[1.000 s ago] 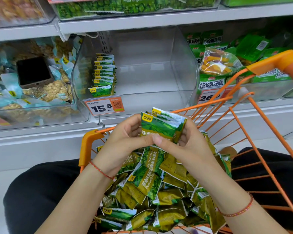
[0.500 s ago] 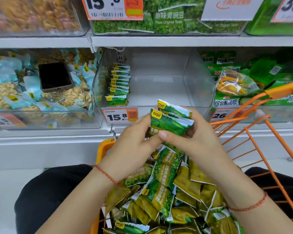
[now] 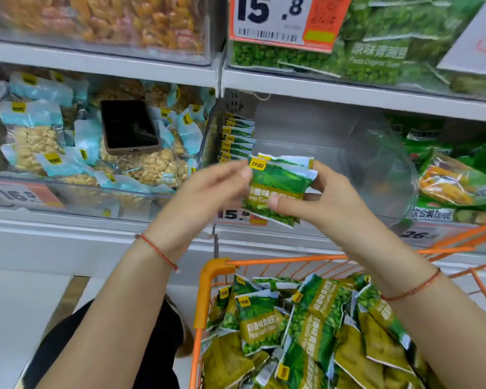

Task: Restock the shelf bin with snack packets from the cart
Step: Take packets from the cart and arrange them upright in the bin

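Observation:
A small stack of green pea snack packets (image 3: 278, 183) is held up in front of the clear shelf bin (image 3: 376, 164). My right hand (image 3: 328, 200) grips the stack, thumb on its front face and fingers behind its right edge. My left hand (image 3: 208, 197) is blurred, its fingertips at the stack's left edge with the fingers fairly straight. The bin holds one upright row of the same packets (image 3: 237, 138) against its left wall and is otherwise bare. The orange wire cart (image 3: 208, 299) below holds several loose green packets (image 3: 314, 332).
A dark phone (image 3: 129, 127) lies on the peanut packets (image 3: 40, 141) in the bin to the left. Green vegetable-crisp bags (image 3: 458, 183) fill the bin to the right. Price tags hang on the shelf edges. My dark-clad knee (image 3: 96, 346) is left of the cart.
Both hands have lifted the packet stack from above the cart up to the bin's front. The view tilted upward. My left hand's fingers have loosened along the stack's left edge.

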